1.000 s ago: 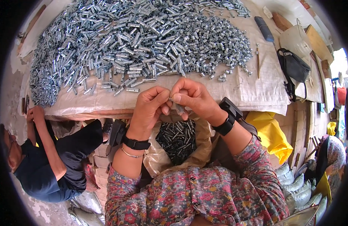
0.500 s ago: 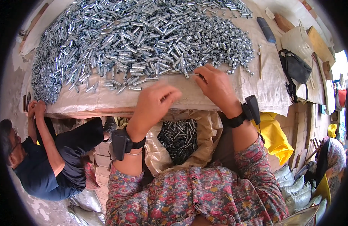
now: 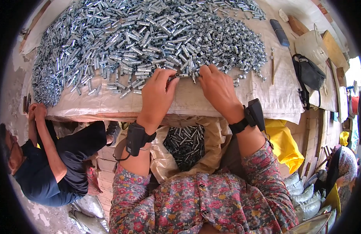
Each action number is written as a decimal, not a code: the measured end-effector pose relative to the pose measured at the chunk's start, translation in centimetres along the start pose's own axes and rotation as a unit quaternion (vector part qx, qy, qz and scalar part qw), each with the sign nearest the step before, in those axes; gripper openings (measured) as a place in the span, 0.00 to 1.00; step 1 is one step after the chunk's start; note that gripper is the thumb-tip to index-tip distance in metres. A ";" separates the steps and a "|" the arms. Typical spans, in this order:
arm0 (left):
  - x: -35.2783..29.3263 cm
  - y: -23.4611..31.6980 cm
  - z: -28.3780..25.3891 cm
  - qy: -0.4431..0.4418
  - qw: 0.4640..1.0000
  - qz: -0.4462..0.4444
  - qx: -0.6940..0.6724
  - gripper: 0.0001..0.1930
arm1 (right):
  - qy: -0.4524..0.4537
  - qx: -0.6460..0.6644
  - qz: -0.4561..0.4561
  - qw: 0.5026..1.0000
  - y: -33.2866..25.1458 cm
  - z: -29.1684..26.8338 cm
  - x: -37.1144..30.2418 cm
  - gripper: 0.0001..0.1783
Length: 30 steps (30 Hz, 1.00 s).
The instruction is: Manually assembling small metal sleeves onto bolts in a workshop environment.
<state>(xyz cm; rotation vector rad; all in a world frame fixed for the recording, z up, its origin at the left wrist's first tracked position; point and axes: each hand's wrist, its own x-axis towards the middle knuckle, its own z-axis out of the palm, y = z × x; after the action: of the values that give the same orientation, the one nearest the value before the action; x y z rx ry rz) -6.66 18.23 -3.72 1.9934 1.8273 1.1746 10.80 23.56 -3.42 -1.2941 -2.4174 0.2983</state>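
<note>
A broad heap of silvery metal sleeves [image 3: 122, 43] covers the table, with shorter metal rings [image 3: 231, 43] massed on its right side. At the heap's near edge, my left hand [image 3: 159, 93] pinches a small metal sleeve [image 3: 177, 75] between thumb and fingers. Beside it on the right, my right hand [image 3: 219, 89] has its fingers closed at the edge of the rings; whatever its fingertips hold is hidden. Below the table edge, between my forearms, a lined sack [image 3: 215, 150] stands open with many dark metal sleeves [image 3: 184, 144] inside.
At the left, another person [image 3: 44, 167] sits with both hands at the table corner. A dark pouch [image 3: 280, 33], a thin rod [image 3: 272, 66], a black bag [image 3: 309, 72] and a white container [image 3: 311, 45] lie to the right. Yellow cloth [image 3: 284, 144] hangs below the table edge.
My left hand has moved forward to the heap's edge, its fingers now around a small sleeve. My right hand has shifted slightly, its fingertips still by the rings.
</note>
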 end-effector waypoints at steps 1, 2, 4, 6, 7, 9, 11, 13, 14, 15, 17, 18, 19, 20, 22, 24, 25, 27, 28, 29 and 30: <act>-0.1 0.2 0.0 -0.003 0.997 -0.045 -0.068 0.08 | 0.001 -0.003 -0.005 1.000 0.0 0.0 0.0 0.05; -0.3 0.3 -0.2 -0.004 0.987 -0.091 -0.135 0.08 | 0.002 -0.004 -0.012 1.000 -0.1 -0.1 0.0 0.04; -0.8 0.1 -0.3 -0.009 0.971 -0.126 -0.204 0.08 | 0.003 -0.003 -0.028 1.000 -0.2 -0.3 -0.1 0.04; -1.0 0.2 -0.3 -0.015 0.947 -0.160 -0.277 0.09 | 0.002 -0.006 -0.041 0.999 -0.1 -0.6 -0.3 0.03; -1.0 0.5 -0.5 -0.028 0.921 -0.189 -0.339 0.09 | -0.017 -0.033 -0.043 0.998 -0.2 -0.8 -0.4 0.05; -1.0 0.8 -0.8 -0.041 0.890 -0.217 -0.398 0.09 | -0.037 -0.059 -0.045 0.997 -0.2 -0.9 -0.5 0.06; -1.2 0.9 -1.1 -0.070 0.868 -0.224 -0.438 0.09 | -0.053 -0.065 -0.026 0.996 -0.2 -0.8 -0.5 0.06; -1.4 1.0 -1.3 -0.078 0.860 -0.230 -0.450 0.10 | -0.036 -0.030 -0.019 0.999 0.1 -0.8 -0.6 0.06; -1.4 1.1 -1.4 -0.086 0.851 -0.235 -0.461 0.11 | -0.019 0.005 -0.012 1.000 0.1 -1.0 -0.6 0.07; -1.5 1.2 -1.5 -0.086 0.851 -0.235 -0.461 0.11 | -0.019 0.005 -0.013 1.000 0.0 -1.4 -0.6 0.07; -1.6 1.4 -1.6 -0.105 0.853 -0.228 -0.457 0.13 | -0.081 0.169 0.047 0.981 -0.3 -2.6 -0.6 0.09; -1.6 1.4 -1.6 -0.105 0.853 -0.228 -0.457 0.13 | -0.081 0.168 0.047 0.981 -0.4 -2.7 -0.7 0.09; -1.7 1.4 -1.6 -0.119 0.855 -0.213 -0.458 0.13 | -0.098 0.330 0.080 0.936 -0.5 -2.8 -0.9 0.08; -1.8 1.3 -1.5 -0.133 0.857 -0.197 -0.458 0.13 | -0.112 0.482 0.111 0.862 -0.7 -2.8 -1.0 0.07; -1.9 1.5 -1.4 -0.130 0.866 -0.185 -0.446 0.13 | -0.112 0.548 0.114 0.821 -1.5 -3.5 -1.0 0.06; -1.9 1.8 -1.4 -0.128 0.875 -0.172 -0.434 0.13 | -0.111 0.611 0.117 0.775 -1.7 -3.7 -1.0 0.05; -1.9 2.0 -1.4 -0.123 0.868 -0.185 -0.444 0.12 | -0.117 0.617 0.116 0.769 -1.7 -3.6 -1.0 0.06; -1.9 2.2 -1.2 -0.119 0.860 -0.197 -0.455 0.12 | -0.121 0.622 0.117 0.765 -1.7 -3.4 -1.2 0.06; -1.9 2.3 -1.2 -0.114 0.847 -0.204 -0.477 0.11 | -0.113 0.616 0.106 0.773 -1.8 -3.3 -1.2 0.07; -1.9 2.3 -1.1 -0.109 0.833 -0.211 -0.499 0.11 | -0.106 0.610 0.094 0.779 -1.9 -3.1 -1.3 0.08; -2.0 2.3 -1.1 -0.109 0.833 -0.212 -0.499 0.11 | -0.106 0.610 0.094 0.779 -1.9 -3.0 -1.3 0.08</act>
<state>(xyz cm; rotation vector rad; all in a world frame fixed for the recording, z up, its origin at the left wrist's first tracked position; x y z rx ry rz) -5.49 15.54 -2.37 0.9990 1.0542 1.2795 11.35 21.46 -0.33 -0.8184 -1.5248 1.7671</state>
